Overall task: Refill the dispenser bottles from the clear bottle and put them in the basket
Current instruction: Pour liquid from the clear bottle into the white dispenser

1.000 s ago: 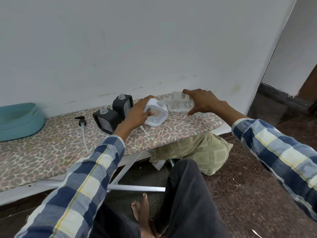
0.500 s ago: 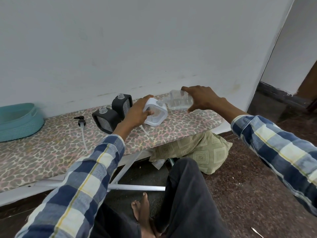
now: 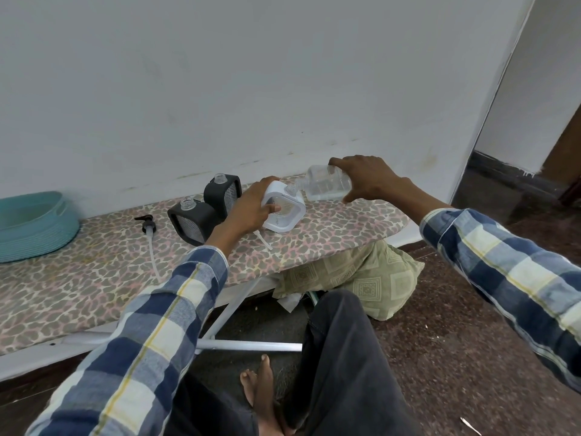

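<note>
A white square dispenser bottle (image 3: 287,214) stands tilted on the patterned ironing board (image 3: 94,278), its open neck pointing up and right. My left hand (image 3: 251,209) grips its left side. My right hand (image 3: 364,177) holds the clear bottle (image 3: 327,184) on its side, mouth against the white bottle's neck, with clear liquid inside. Two black dispenser bottles (image 3: 191,220) (image 3: 224,193) stand uncapped just left of my left hand. A black pump head with its tube (image 3: 148,226) lies on the board further left. The teal basket (image 3: 34,228) sits at the far left.
A white wall rises right behind the board. Under the board's right end lies a folded green patterned cloth (image 3: 361,275). The board's white metal legs (image 3: 245,344), my dark trousers and a bare foot (image 3: 261,382) fill the floor area below.
The clear bottle stays tipped at the white bottle's neck. Both hands hold nearly the same pose; only the camera view has shifted slightly.
</note>
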A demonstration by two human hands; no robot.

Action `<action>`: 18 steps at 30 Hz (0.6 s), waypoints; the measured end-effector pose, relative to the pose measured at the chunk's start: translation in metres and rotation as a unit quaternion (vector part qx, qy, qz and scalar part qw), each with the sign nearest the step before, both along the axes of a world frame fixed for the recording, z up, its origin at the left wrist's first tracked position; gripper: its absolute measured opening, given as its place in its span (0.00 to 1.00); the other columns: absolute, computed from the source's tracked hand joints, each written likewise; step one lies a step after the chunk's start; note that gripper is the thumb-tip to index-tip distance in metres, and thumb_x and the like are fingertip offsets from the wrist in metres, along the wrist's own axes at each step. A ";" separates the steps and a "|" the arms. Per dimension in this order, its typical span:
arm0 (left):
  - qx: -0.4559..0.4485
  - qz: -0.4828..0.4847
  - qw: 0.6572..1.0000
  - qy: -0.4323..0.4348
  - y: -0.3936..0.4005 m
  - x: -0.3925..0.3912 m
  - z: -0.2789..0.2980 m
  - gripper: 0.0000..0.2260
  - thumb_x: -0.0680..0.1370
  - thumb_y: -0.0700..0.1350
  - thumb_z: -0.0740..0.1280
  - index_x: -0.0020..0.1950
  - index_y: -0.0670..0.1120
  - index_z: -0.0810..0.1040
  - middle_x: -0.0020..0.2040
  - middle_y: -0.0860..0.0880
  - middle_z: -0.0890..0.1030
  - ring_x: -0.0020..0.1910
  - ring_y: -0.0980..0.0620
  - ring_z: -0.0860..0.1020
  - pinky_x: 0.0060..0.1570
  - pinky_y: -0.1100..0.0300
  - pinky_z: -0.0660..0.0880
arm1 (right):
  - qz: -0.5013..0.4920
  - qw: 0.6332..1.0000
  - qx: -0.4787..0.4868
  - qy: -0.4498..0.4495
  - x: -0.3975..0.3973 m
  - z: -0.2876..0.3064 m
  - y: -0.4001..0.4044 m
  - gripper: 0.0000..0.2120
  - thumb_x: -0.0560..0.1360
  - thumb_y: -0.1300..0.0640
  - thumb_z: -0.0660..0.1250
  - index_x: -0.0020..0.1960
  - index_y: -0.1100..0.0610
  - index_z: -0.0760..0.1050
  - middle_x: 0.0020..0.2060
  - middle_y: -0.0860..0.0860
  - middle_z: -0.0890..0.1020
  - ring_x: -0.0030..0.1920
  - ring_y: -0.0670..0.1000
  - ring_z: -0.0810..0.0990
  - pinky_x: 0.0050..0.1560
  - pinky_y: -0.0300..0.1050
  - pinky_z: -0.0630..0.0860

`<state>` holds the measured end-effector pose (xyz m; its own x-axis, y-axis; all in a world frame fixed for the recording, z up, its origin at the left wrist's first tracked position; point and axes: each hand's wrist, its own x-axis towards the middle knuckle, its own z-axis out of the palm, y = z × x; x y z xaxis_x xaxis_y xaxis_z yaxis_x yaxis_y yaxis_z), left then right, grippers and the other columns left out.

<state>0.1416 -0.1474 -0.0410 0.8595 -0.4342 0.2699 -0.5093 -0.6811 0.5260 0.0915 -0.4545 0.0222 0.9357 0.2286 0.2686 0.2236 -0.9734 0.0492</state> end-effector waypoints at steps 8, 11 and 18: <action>0.006 0.005 1.000 0.007 0.001 0.000 0.001 0.27 0.82 0.46 0.73 0.78 0.57 0.66 0.72 0.48 0.77 0.67 0.43 0.77 0.69 0.39 0.75 | 0.001 1.000 -0.008 -0.008 0.002 0.001 0.002 0.40 0.65 0.45 0.85 0.70 0.47 0.68 0.49 0.50 0.81 0.48 0.56 0.78 0.43 0.49 0.70; 0.004 0.007 1.000 0.009 0.002 -0.001 0.002 0.27 0.82 0.46 0.73 0.78 0.56 0.66 0.72 0.48 0.76 0.67 0.43 0.77 0.69 0.39 0.76 | 0.002 1.000 -0.009 -0.010 0.003 0.001 0.003 0.39 0.66 0.45 0.85 0.70 0.47 0.68 0.49 0.51 0.82 0.47 0.56 0.78 0.43 0.48 0.69; 0.008 0.010 1.000 0.010 0.001 -0.004 0.003 0.27 0.82 0.45 0.73 0.79 0.54 0.66 0.72 0.47 0.76 0.66 0.43 0.77 0.67 0.41 0.76 | 0.009 1.000 -0.013 -0.016 0.005 0.001 0.002 0.40 0.66 0.47 0.85 0.72 0.48 0.69 0.51 0.51 0.81 0.51 0.58 0.79 0.47 0.49 0.68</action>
<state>0.1377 -0.1461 -0.0376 0.8726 -0.4217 0.2464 -0.4859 -0.6987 0.5251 0.0968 -0.4529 0.0230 0.9225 0.2526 0.2918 0.2387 -0.9676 0.0828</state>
